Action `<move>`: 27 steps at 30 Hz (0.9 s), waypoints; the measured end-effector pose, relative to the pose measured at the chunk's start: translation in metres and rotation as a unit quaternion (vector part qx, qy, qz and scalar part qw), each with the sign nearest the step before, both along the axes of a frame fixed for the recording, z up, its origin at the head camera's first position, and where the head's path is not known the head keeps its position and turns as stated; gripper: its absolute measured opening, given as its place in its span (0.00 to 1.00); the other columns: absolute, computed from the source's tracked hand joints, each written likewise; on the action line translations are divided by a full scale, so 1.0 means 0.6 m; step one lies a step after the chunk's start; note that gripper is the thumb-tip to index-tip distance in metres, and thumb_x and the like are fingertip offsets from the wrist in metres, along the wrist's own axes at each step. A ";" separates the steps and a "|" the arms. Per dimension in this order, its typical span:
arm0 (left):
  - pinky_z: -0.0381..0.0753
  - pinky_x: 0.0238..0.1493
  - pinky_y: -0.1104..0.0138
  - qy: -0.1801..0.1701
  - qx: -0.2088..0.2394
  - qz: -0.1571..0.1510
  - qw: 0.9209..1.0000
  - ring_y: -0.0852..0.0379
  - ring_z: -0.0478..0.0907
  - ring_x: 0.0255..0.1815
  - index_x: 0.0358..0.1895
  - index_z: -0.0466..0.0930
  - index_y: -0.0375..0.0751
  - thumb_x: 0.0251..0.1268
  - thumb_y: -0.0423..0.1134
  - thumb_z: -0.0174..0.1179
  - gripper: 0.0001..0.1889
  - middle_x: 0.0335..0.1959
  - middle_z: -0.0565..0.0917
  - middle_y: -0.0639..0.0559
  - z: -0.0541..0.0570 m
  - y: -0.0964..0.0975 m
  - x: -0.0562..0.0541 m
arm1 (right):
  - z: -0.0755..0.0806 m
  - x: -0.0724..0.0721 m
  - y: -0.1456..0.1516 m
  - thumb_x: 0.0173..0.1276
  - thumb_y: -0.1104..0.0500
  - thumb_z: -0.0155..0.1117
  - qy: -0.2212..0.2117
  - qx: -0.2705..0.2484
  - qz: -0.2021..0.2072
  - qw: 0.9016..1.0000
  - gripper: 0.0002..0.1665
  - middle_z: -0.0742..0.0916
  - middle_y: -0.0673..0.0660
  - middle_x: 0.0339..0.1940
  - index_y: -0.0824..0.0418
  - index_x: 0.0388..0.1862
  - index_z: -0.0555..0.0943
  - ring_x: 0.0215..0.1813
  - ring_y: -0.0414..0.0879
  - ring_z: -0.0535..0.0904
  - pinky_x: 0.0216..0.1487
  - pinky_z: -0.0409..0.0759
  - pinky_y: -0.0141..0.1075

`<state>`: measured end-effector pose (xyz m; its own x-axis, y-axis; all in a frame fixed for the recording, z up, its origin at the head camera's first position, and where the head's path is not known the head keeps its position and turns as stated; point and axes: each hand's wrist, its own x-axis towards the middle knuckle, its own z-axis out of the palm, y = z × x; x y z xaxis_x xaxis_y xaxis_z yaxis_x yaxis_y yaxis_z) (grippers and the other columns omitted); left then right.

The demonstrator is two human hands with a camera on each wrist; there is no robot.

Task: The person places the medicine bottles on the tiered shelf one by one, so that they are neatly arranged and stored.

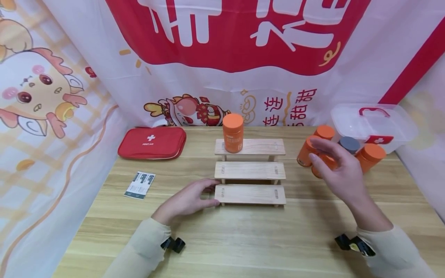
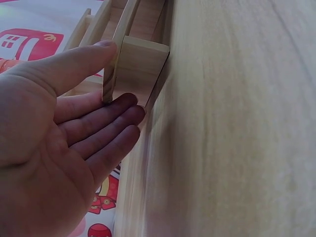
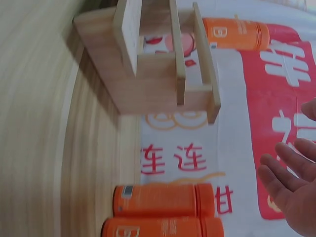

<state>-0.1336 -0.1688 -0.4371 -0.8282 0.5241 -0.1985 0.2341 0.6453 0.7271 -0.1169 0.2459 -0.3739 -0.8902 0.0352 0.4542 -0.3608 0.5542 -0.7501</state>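
Note:
A three-step wooden display rack (image 1: 250, 193) stands mid-table, with one orange bottle (image 1: 233, 133) upright on its top step. My left hand (image 1: 189, 197) is at the rack's left end. In the left wrist view its thumb (image 2: 81, 64) lies against the lowest step's edge, with the other fingers loosely extended beside the end. At the right, my right hand (image 1: 338, 168) hovers over a group of bottles, fingers loosely bent, nothing between them in the right wrist view. That group has several orange bottles (image 1: 372, 154) and one with a grey cap (image 1: 349, 144); the hand partly covers it.
A red first aid pouch (image 1: 152, 143) lies at the back left, and a printed card (image 1: 140, 185) is in front of it. Behind the bottles stands a clear plastic box (image 1: 375, 123) with a red handle. A printed cloth (image 1: 208, 85) hangs along the table's back edge.

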 end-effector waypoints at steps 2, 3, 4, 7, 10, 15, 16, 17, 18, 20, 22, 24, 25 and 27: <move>0.73 0.81 0.45 0.000 0.000 -0.001 1.000 0.44 0.77 0.77 0.77 0.75 0.42 0.70 0.47 0.74 0.35 0.76 0.79 0.44 -0.001 0.000 0.000 | -0.006 0.002 0.012 0.76 0.63 0.72 -0.011 0.002 -0.015 1.000 0.27 0.88 0.60 0.67 0.56 0.72 0.82 0.63 0.24 0.79 0.62 0.74 0.11; 0.73 0.81 0.45 0.001 0.000 -0.001 1.000 0.44 0.76 0.77 0.77 0.75 0.42 0.70 0.47 0.74 0.35 0.76 0.79 0.44 -0.001 0.000 0.000 | -0.008 0.003 0.018 0.76 0.62 0.72 -0.015 0.002 -0.025 1.000 0.27 0.88 0.59 0.67 0.55 0.72 0.82 0.63 0.24 0.78 0.62 0.74 0.11; 0.73 0.81 0.45 0.002 -0.001 -0.002 1.000 0.44 0.76 0.77 0.77 0.75 0.42 0.70 0.47 0.74 0.35 0.76 0.79 0.44 -0.001 -0.001 0.000 | -0.011 0.005 0.025 0.76 0.61 0.72 -0.018 0.002 -0.035 0.999 0.27 0.88 0.58 0.67 0.55 0.73 0.82 0.63 0.24 0.78 0.62 0.74 0.12; 0.72 0.82 0.44 0.003 -0.003 -0.003 1.000 0.43 0.75 0.78 0.77 0.75 0.42 0.70 0.47 0.74 0.35 0.77 0.78 0.44 -0.002 -0.001 -0.001 | -0.019 0.010 0.043 0.78 0.58 0.71 -0.032 -0.004 -0.058 0.998 0.27 0.88 0.53 0.67 0.55 0.73 0.81 0.63 0.25 0.78 0.61 0.73 0.12; 0.72 0.82 0.44 0.004 -0.004 -0.004 1.000 0.43 0.75 0.78 0.77 0.74 0.43 0.70 0.48 0.74 0.35 0.77 0.78 0.44 -0.004 -0.002 -0.002 | -0.026 0.015 0.059 0.78 0.57 0.71 -0.037 -0.011 -0.076 0.996 0.27 0.88 0.46 0.65 0.58 0.73 0.81 0.62 0.27 0.79 0.58 0.74 0.10; 0.71 0.82 0.44 0.004 -0.008 -0.003 1.000 0.42 0.74 0.79 0.77 0.74 0.43 0.70 0.48 0.74 0.35 0.77 0.78 0.44 -0.005 -0.002 -0.003 | -0.041 0.023 0.082 0.77 0.59 0.71 -0.047 -0.032 -0.108 0.993 0.28 0.85 0.38 0.61 0.61 0.73 0.80 0.61 0.31 0.80 0.57 0.75 0.09; 0.71 0.82 0.43 0.003 -0.009 -0.002 1.000 0.42 0.74 0.79 0.77 0.74 0.44 0.71 0.48 0.74 0.35 0.78 0.77 0.44 -0.005 -0.001 -0.003 | -0.045 0.023 0.086 0.77 0.58 0.71 -0.053 -0.035 -0.116 0.991 0.28 0.85 0.38 0.61 0.61 0.73 0.80 0.61 0.31 0.80 0.58 0.74 0.09; 0.71 0.82 0.43 0.001 -0.009 -0.001 1.000 0.43 0.74 0.79 0.77 0.74 0.44 0.71 0.48 0.74 0.35 0.78 0.77 0.44 -0.005 -0.001 -0.003 | -0.048 0.023 0.090 0.77 0.57 0.71 -0.061 -0.035 -0.126 0.990 0.29 0.85 0.39 0.61 0.61 0.74 0.79 0.60 0.30 0.79 0.58 0.74 0.08; 0.71 0.82 0.44 -0.001 -0.009 0.000 1.000 0.43 0.74 0.79 0.77 0.74 0.44 0.71 0.48 0.74 0.35 0.78 0.77 0.45 -0.004 -0.001 -0.003 | -0.051 0.022 0.095 0.78 0.56 0.71 -0.070 -0.033 -0.134 0.988 0.30 0.85 0.42 0.62 0.60 0.74 0.79 0.60 0.30 0.79 0.58 0.73 0.08; 0.71 0.83 0.44 -0.003 -0.010 0.002 1.000 0.43 0.74 0.79 0.78 0.74 0.45 0.71 0.48 0.74 0.35 0.78 0.77 0.45 -0.004 0.000 -0.002 | -0.057 0.020 0.103 0.78 0.52 0.71 -0.096 -0.027 -0.148 0.984 0.32 0.84 0.49 0.65 0.58 0.77 0.77 0.60 0.30 0.78 0.57 0.72 0.08; 0.70 0.83 0.43 -0.003 -0.010 0.003 1.000 0.43 0.73 0.80 0.78 0.74 0.45 0.71 0.48 0.74 0.35 0.78 0.77 0.44 -0.004 0.000 -0.002 | -0.062 0.016 0.112 0.79 0.48 0.69 -0.129 -0.018 -0.155 0.979 0.35 0.83 0.56 0.69 0.56 0.80 0.74 0.60 0.31 0.76 0.55 0.72 0.08; 0.70 0.83 0.43 0.000 -0.012 0.002 1.000 0.42 0.73 0.80 0.78 0.74 0.44 0.71 0.48 0.74 0.35 0.78 0.77 0.44 -0.003 0.000 -0.001 | -0.068 0.011 0.119 0.79 0.43 0.68 -0.167 -0.015 -0.156 0.973 0.39 0.81 0.61 0.73 0.54 0.82 0.71 0.61 0.33 0.75 0.52 0.72 0.08; 0.70 0.83 0.43 0.002 -0.012 0.002 1.000 0.42 0.73 0.80 0.78 0.74 0.44 0.71 0.47 0.74 0.35 0.79 0.77 0.44 -0.003 0.000 -0.001 | -0.071 0.009 0.121 0.79 0.41 0.67 -0.186 -0.017 -0.155 0.970 0.40 0.79 0.63 0.75 0.53 0.83 0.70 0.63 0.36 0.75 0.51 0.72 0.08; 0.70 0.83 0.43 0.003 -0.012 0.001 1.000 0.42 0.73 0.80 0.78 0.74 0.43 0.71 0.47 0.74 0.35 0.79 0.76 0.44 -0.003 0.000 0.000 | -0.077 0.003 0.125 0.79 0.38 0.66 -0.220 -0.021 -0.152 0.963 0.43 0.77 0.65 0.78 0.52 0.85 0.67 0.66 0.43 0.76 0.50 0.74 0.08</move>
<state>-0.1338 -0.1688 -0.4391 -0.8309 0.5168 -0.2060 0.2371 0.6639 0.7093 -0.1148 0.3211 -0.4201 -0.9416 0.3355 0.0282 0.1714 0.5497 -0.8176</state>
